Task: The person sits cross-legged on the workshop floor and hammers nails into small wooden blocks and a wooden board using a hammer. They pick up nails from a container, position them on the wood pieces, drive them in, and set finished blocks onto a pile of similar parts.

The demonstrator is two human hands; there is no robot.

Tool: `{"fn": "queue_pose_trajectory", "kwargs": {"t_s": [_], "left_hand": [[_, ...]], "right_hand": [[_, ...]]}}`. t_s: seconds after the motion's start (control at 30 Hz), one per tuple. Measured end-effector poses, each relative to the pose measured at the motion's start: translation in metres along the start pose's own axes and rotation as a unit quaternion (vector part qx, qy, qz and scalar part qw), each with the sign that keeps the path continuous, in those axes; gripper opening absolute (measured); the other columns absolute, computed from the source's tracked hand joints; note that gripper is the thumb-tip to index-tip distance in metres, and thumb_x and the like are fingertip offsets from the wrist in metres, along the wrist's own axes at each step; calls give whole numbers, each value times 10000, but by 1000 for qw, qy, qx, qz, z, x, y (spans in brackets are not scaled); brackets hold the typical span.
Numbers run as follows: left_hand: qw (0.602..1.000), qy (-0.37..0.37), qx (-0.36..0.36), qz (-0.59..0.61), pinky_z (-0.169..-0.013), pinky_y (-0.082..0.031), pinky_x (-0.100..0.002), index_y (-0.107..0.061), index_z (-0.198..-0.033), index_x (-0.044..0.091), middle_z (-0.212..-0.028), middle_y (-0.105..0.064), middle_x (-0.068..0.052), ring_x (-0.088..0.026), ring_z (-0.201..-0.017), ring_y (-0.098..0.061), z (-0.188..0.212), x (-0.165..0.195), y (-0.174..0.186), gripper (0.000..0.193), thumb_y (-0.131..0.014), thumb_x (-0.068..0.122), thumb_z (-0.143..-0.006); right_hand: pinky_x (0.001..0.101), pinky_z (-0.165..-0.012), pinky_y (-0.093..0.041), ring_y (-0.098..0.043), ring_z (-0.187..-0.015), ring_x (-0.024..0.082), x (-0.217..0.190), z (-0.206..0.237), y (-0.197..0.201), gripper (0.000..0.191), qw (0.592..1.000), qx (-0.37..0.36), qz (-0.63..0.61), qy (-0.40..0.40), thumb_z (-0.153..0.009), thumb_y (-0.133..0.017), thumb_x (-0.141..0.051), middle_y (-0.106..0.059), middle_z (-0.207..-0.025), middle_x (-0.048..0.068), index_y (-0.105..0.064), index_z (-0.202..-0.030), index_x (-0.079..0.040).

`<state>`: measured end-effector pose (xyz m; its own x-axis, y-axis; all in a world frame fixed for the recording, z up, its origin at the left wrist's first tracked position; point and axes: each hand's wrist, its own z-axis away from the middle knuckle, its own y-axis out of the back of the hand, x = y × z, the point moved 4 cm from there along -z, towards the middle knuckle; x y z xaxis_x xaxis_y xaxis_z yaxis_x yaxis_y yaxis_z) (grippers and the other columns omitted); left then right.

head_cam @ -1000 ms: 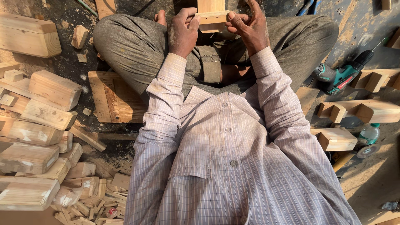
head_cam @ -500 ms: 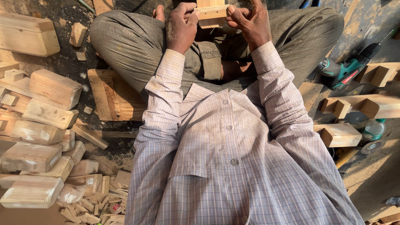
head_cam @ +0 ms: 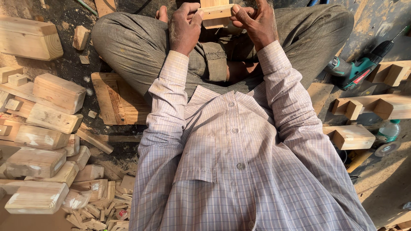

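Seated cross-legged on the ground [head_cam: 376,25], you hold a small wooden piece [head_cam: 215,11] up over your lap, at the top edge of the view.

Left hand [head_cam: 185,26]: fingers curled shut on the left end of the piece, thumb on top. Right hand [head_cam: 256,22]: closed on the right end, thumb pressed against the near face. The piece looks like a short bar crossed with an upright strip, though the top is cut off by the frame, so you cannot be sure of its shape.

Doing it well, as a judgement: keep both thumbs pressing evenly so the bar stays square to the strip; brace your wrists against your knees; keep fingertips clear of the joint line.

Around you: a stack of wooden blocks [head_cam: 43,128] at the left edge of the ground, offcuts [head_cam: 98,209] at the lower left corner, a flat board [head_cam: 115,98] beside your left thigh. On the right, a green drill [head_cam: 357,70] lies near notched wooden parts [head_cam: 372,107], with a plastic bottle [head_cam: 387,130] just beyond.

Against half a second ago: the grip and the piece sit almost the same; the left thumb seems shifted slightly toward the middle. Nothing on the ground has moved.
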<state>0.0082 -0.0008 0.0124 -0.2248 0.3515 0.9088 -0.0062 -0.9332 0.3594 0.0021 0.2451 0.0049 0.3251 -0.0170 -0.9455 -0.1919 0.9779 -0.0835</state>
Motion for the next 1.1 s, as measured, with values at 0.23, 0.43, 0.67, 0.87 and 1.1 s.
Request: {"fn": "queue_pose_trajectory", "kwargs": {"t_s": [0.23,0.43,0.67,0.87,1.1], "left_hand": [[1000,8,0,1,-896,-637,-319,-689,-1181,-1,-1080,-776,-138,-213,-1010,-789,-1,-2,2,257,-699,165,-986],[999,30,-11,29,-916,-642,-321,-685,-1203,6,-1108,-762,-145,-224,-1048,-782,0,-1,2,261,-675,171,-1000],[1000,24,-14,9,-927,-627,-343,-685,-1200,6,-1111,-768,-157,-241,-1053,-775,1,-2,2,261,-678,170,-997],[999,39,-13,10,-936,-632,-341,-684,-1198,5,-1094,-769,-176,-234,-1055,-781,0,-3,1,266,-675,169,-989],[1000,23,-5,-2,-902,-632,-336,-686,-1189,-5,-1096,-765,-163,-230,-1034,-771,-2,0,3,259,-677,160,-989]], "right_hand": [[327,-848,-657,-816,-1014,232,-2,-2,-3,673,1000,2,-6,-9,-1081,-781,-214,-781,-1132,188,-390,-1594,-20],[311,-833,-655,-812,-998,217,-2,-5,-6,670,1000,8,-3,-9,-1074,-775,-204,-783,-1096,175,-381,-1583,-17],[315,-840,-654,-813,-1002,217,-5,-3,-8,672,1000,9,12,-8,-1074,-774,-224,-779,-1102,176,-386,-1576,-3],[322,-854,-655,-813,-1015,220,-9,-2,-8,683,1000,12,22,-10,-1074,-781,-244,-777,-1125,185,-392,-1581,-5],[324,-844,-653,-808,-1020,222,-10,-5,-7,693,1000,5,22,6,-1074,-785,-242,-769,-1204,194,-381,-1593,-23]]}}
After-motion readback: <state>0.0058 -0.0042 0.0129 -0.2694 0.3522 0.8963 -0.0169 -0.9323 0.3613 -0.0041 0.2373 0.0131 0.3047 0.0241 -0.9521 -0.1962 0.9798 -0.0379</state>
